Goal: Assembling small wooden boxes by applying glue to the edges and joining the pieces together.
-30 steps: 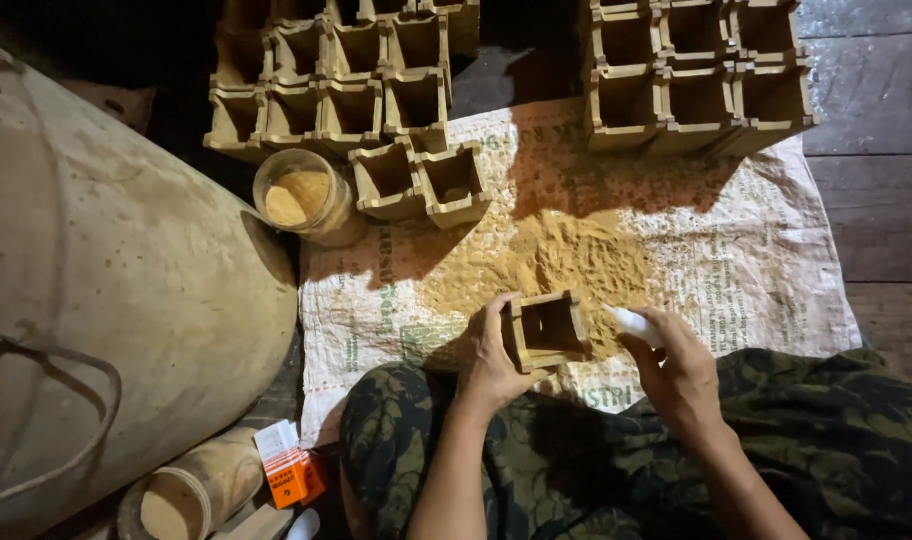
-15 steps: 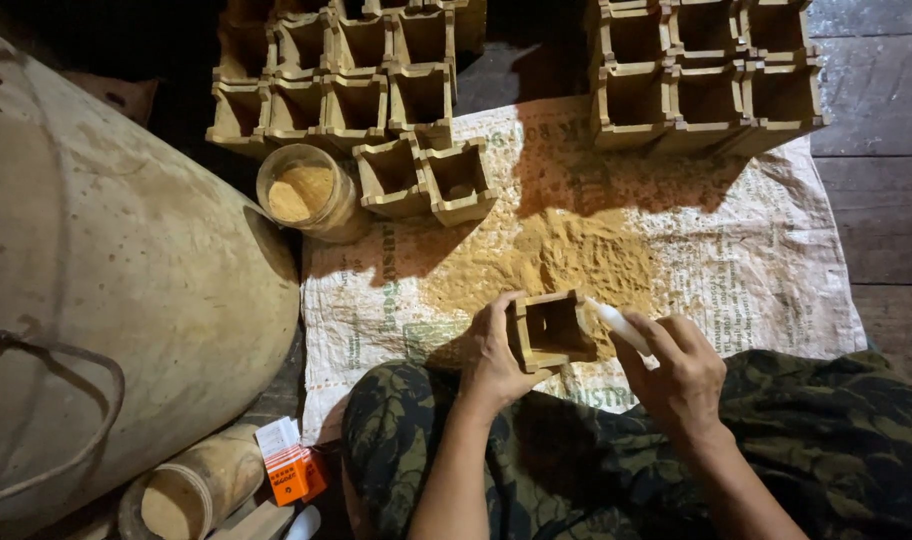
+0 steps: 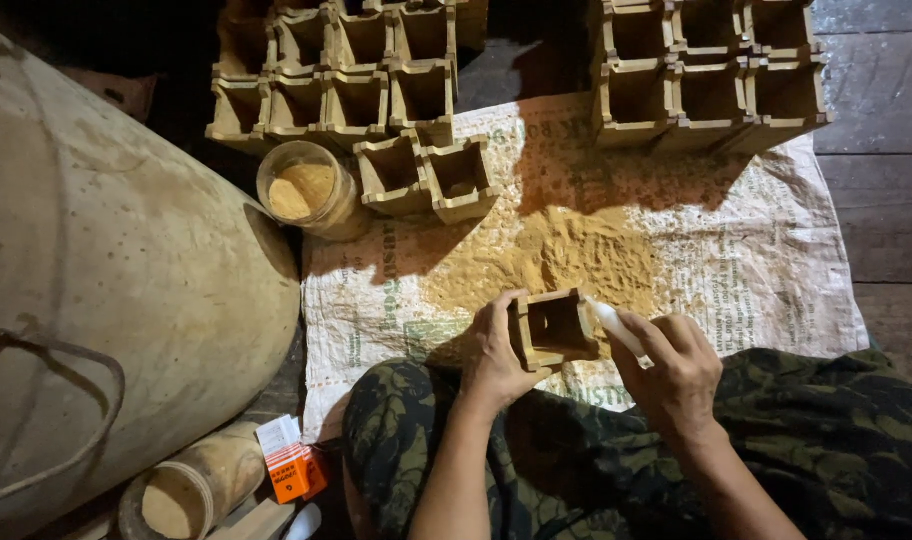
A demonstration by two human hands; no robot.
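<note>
Big tan sack-like bulk (image 3: 106,280) fills the 9 o'clock side; nothing resting on it that I can see. Could slump toward the work area if leaned on, a guess only.

White woven printed sack sheet (image 3: 776,260) is spread flat on the dark plank floor (image 3: 886,150), running from centre out to 3 o'clock. Its edges are loose, so a knee shift could drag it and everything on it.

Two blocks of square open-topped brown wooden boxes: one at 11–12 o'clock (image 3: 346,80), one at 1 o'clock (image 3: 706,80). A loose pair of the same boxes (image 3: 426,175) sits just inside the sheet's upper left, tilted and touching each other. A bump would likely tip them.

Pile of yellow-ochre powder (image 3: 556,255) lies at centre of the sheet, just above the hands. Risk: it scatters off the sheet if swept by a sleeve.

Clear round jar part-filled with the same powder (image 3: 306,190) stands at 10 o'clock, open top, beside the loose pair. Easy to knock over.

Lower left, 7 o'clock: a second round container (image 3: 186,490) and a small orange-and-white carton (image 3: 291,465).

Left hand (image 3: 496,350) is clenched around the side of one small square brown wooden box (image 3: 556,328), held over the lap at 6 o'clock, opening facing up. Right hand (image 3: 676,370) grasps a thin white stick-like tool (image 3: 616,328), tip at the box's right wall. Main risk: tool slips off the edge, or the one-handed grip lets the box twist.
</note>
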